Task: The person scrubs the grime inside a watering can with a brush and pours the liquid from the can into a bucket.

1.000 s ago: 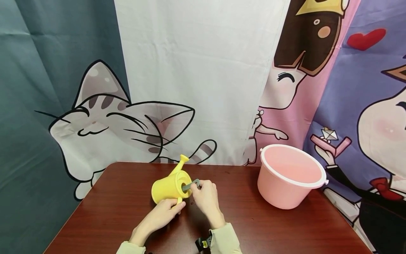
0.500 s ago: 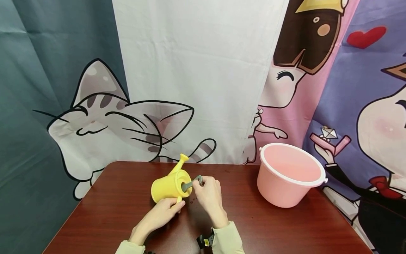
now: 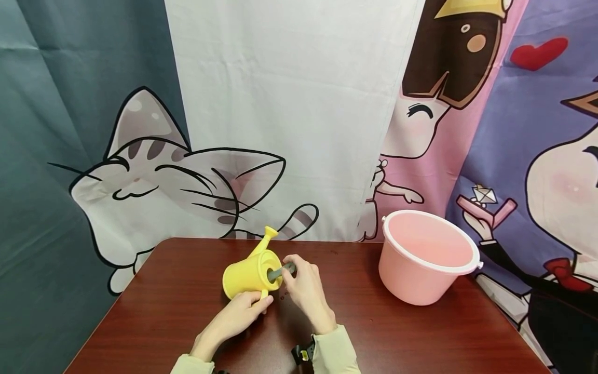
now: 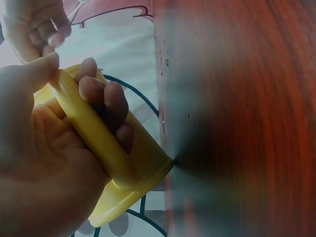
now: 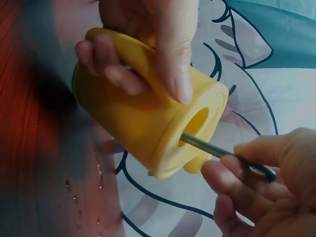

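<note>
A yellow watering can (image 3: 243, 278) is tilted, its round opening turned toward the right hand and its spout pointing up and back. The left hand (image 3: 240, 315) grips its handle, fingers wrapped round it in the left wrist view (image 4: 89, 126). A slim grey-green handle (image 5: 212, 148) with a rounded end runs into the opening; whatever is at its far end is hidden inside the can. Between thumb and fingers, the right hand (image 3: 306, 291) pinches the outer part of this handle, just outside the rim.
On the right of the brown table (image 3: 154, 306) stands a pink bucket (image 3: 416, 280) with a white rim. Small water drops (image 5: 100, 173) dot the tabletop near the can. Behind the table hangs a cloth printed with a cartoon cat (image 3: 154, 197).
The right hand drew the grey-green handle slightly out to the right, then moved it back toward the can, its fingers shifting on the handle. The left hand and can stay in place.
</note>
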Demonstrator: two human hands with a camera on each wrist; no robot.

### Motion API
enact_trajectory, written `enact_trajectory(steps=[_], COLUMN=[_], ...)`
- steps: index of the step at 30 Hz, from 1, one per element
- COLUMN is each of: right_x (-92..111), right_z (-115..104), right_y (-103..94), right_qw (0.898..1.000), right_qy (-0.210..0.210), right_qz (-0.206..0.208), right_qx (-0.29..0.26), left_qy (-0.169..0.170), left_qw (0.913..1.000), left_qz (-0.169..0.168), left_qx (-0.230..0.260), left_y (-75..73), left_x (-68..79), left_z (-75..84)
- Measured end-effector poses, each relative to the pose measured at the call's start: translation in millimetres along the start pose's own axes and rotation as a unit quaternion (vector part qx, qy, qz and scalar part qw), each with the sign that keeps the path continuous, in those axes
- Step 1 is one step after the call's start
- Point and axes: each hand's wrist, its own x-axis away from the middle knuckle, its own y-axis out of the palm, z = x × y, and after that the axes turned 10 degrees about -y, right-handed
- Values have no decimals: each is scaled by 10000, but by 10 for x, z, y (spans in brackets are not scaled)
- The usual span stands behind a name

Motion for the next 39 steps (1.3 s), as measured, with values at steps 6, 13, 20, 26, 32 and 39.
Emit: enact_trajectory(steps=[6,13,20,26,32,39], right_x=[7,19,13,-10,-5,-13], right_z=[37,65,51,-25,-63,-81], right_y=[44,60,29,-57,-133,-236], right_qw=[9978,9961,9935,9916,9909,9918], right_qy=[-173,-449,-682,-817,-784,-826], right_qz=[-645,-740,-696,-671,-672,-579], right_qx=[-51,147,586,749,867,789], left_qy=[87,111,57,46,-88,91], left_qw=[9998,9997,9999,9999,9999,10000], left_qz=[121,142,107,73,-96,-36], left_qx=[-114,-154,-105,-56,96,-17], left_y=[4,9,9,4,2,-1], left_x=[-1,-1,7,6,14,6], left_z=[-2,-12,-19,-21,-29,-18])
